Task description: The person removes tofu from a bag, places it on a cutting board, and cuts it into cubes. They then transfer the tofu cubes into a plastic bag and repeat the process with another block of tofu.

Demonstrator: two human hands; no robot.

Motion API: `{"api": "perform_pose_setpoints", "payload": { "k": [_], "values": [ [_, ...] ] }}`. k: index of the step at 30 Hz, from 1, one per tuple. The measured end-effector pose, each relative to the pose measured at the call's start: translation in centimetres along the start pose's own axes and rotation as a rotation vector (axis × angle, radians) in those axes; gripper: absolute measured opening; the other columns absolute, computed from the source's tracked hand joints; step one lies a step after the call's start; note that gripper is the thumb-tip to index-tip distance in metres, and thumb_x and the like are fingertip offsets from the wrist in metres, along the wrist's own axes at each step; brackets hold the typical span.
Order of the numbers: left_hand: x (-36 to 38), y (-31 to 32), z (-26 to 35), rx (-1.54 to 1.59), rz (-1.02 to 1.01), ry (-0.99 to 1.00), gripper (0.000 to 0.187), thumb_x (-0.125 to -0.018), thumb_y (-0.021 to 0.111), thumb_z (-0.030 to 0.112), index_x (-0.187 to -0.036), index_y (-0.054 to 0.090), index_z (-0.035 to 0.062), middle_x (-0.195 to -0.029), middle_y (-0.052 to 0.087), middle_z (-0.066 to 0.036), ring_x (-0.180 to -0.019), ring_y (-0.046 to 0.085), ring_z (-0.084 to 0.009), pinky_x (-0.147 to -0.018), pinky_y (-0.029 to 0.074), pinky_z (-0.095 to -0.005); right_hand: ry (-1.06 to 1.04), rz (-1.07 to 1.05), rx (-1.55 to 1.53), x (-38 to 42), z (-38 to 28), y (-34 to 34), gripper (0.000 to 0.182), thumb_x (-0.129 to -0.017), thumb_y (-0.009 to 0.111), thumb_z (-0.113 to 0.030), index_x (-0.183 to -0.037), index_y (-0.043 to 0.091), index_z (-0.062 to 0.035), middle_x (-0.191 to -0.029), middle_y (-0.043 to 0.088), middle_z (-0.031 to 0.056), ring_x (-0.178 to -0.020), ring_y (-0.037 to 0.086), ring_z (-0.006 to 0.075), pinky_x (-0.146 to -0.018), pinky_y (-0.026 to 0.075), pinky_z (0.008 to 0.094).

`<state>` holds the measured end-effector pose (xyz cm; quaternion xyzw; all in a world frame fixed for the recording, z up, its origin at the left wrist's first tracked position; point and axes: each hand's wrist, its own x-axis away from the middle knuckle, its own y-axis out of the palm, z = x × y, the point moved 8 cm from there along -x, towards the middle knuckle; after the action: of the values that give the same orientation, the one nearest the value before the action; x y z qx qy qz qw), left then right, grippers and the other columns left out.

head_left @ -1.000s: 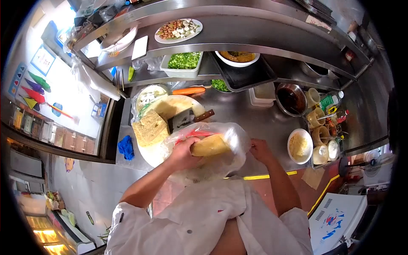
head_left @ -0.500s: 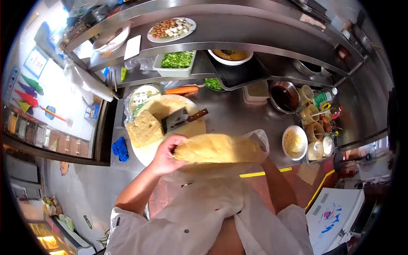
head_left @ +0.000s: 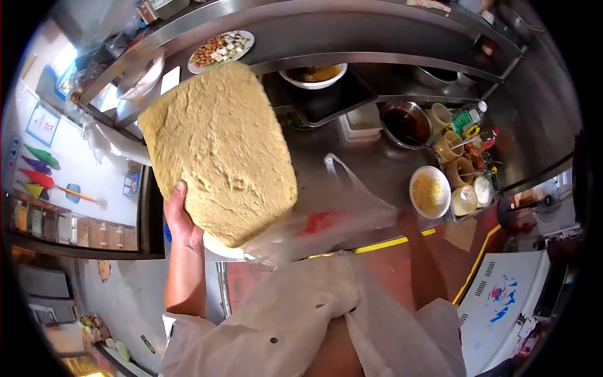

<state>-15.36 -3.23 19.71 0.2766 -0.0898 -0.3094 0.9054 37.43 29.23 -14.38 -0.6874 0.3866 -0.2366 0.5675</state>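
Observation:
A large, thick yellow slab (head_left: 220,151) with a rough, spongy, bread-like surface is held up in my left hand (head_left: 181,217). My left thumb lies on its near left face and the other fingers are hidden behind it. To the right, my right hand (head_left: 408,221), dark and blurred, is closed on a clear plastic bag (head_left: 358,198) that stretches across to the slab's lower right corner. The bag has a red mark. Under the slab only an edge of the round white cutting board (head_left: 221,247) shows; the cleaver is hidden.
On the steel counter's right stand a white bowl of yellow crumbs (head_left: 430,192), a metal bowl of dark liquid (head_left: 407,124) and several seasoning containers (head_left: 463,169). Above, the shelf holds a plate of peanuts and white cubes (head_left: 221,49). A black tray (head_left: 336,100) sits below it.
My left hand has raised and tilted the slab up and to the left, so its broad face shows. The plastic bag has come mostly off it and trails toward my right hand.

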Motion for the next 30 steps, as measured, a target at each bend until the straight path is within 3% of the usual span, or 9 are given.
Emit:
{"api": "perform_pose_setpoints", "payload": {
  "k": [1,3,5,9,16,26,28,29,30],
  "values": [
    [-0.2,0.0,0.7,0.044,-0.005,-0.004,0.062,-0.095,0.071,0.017,-0.149,0.046,-0.0008,-0.140,0.061,-0.017,-0.124,0.063,-0.0313,-0.104,0.053,-0.0443,-0.132,0.121,0.147,0.3,-0.1,-1.1,0.025,-0.079,0.064,-0.002,-0.103,0.066,0.0021,-0.096,0.067,0.0205,-0.092,0.067,0.0400,-0.081,0.055,0.0517],
    [-0.5,-1.6,2.1,0.026,0.029,0.004,0.060,-0.096,0.070,0.018,-0.148,0.047,-0.0006,-0.139,0.062,-0.016,-0.123,0.063,-0.0305,-0.104,0.054,-0.0440,0.421,-0.241,-0.502,0.0,6.4,3.2,0.020,-0.091,0.057,-0.007,-0.107,0.063,0.0041,-0.105,0.067,0.0224,-0.082,0.073,0.0314,-0.066,0.060,0.0419],
    [-0.4,-4.8,3.9,-0.043,0.101,0.022,0.056,-0.097,0.070,0.018,-0.146,0.049,0.0005,-0.133,0.065,-0.014,-0.121,0.065,-0.0278,-0.102,0.055,-0.0427,0.684,-0.164,-1.021,0.1,4.9,2.1,0.026,-0.092,0.054,-0.005,-0.117,0.059,0.0017,-0.103,0.065,0.0185,-0.078,0.072,0.0253,-0.062,0.061,0.0356],
    [2.2,-10.3,8.6,-0.216,0.321,0.159,0.031,-0.098,0.069,0.008,-0.127,0.058,0.0026,-0.119,0.070,-0.010,-0.105,0.069,-0.0202,-0.091,0.057,-0.0345,0.736,-0.031,-1.146,-1.4,4.5,2.1,0.029,-0.099,0.049,-0.008,-0.127,0.054,0.0000,-0.103,0.065,0.0145,-0.082,0.070,0.0244,-0.066,0.062,0.0356],
    [9.9,-24.1,14.0,-0.473,0.625,0.215,0.027,-0.094,0.073,0.004,-0.115,0.057,0.0061,-0.107,0.069,-0.007,-0.097,0.067,-0.0166,-0.085,0.057,-0.0328,0.707,0.187,-1.503,-7.4,4.3,1.3,0.041,-0.104,0.051,-0.017,-0.143,0.047,-0.0057,-0.122,0.063,0.0130,-0.106,0.064,0.0253,-0.086,0.059,0.0416],
    [18.8,-36.7,12.7,-0.502,0.906,0.022,0.028,-0.092,0.075,0.005,-0.114,0.057,0.0051,-0.101,0.070,-0.009,-0.087,0.069,-0.0178,-0.079,0.059,-0.0336,0.706,0.382,-1.124,-12.5,9.2,2.2,0.038,-0.105,0.049,-0.023,-0.130,0.063,0.0006,-0.128,0.066,0.0160,-0.101,0.068,0.0323,-0.090,0.059,0.0463],
    [18.6,-38.2,11.9,-0.415,0.912,-0.009,0.030,-0.092,0.075,0.006,-0.115,0.056,0.0048,-0.101,0.070,-0.009,-0.087,0.070,-0.0186,-0.078,0.059,-0.0343,0.310,0.157,-0.558,-14.5,6.9,0.4,0.035,-0.103,0.053,-0.024,-0.119,0.069,0.0015,-0.115,0.070,0.0143,-0.100,0.068,0.0300,-0.086,0.058,0.0467],
    [18.2,-39.1,11.2,-0.337,0.899,-0.033,0.032,-0.092,0.075,0.008,-0.116,0.056,0.0045,-0.101,0.071,-0.009,-0.086,0.070,-0.0194,-0.078,0.060,-0.0350,0.530,0.143,-1.084,-14.7,9.9,3.8,0.044,-0.102,0.062,-0.027,-0.128,0.060,0.0088,-0.124,0.066,0.0216,-0.109,0.066,0.0340,-0.092,0.058,0.0436],
    [17.9,-40.2,10.5,-0.259,0.883,-0.057,0.033,-0.091,0.076,0.009,-0.118,0.056,0.0043,-0.101,0.071,-0.010,-0.085,0.071,-0.0202,-0.077,0.061,-0.0357,0.528,0.137,-1.073,-14.6,9.0,4.3,0.044,-0.102,0.062,-0.027,-0.128,0.060,0.0088,-0.124,0.066,0.0216,-0.109,0.066,0.0340,-0.092,0.058,0.0436]
  ]
}}
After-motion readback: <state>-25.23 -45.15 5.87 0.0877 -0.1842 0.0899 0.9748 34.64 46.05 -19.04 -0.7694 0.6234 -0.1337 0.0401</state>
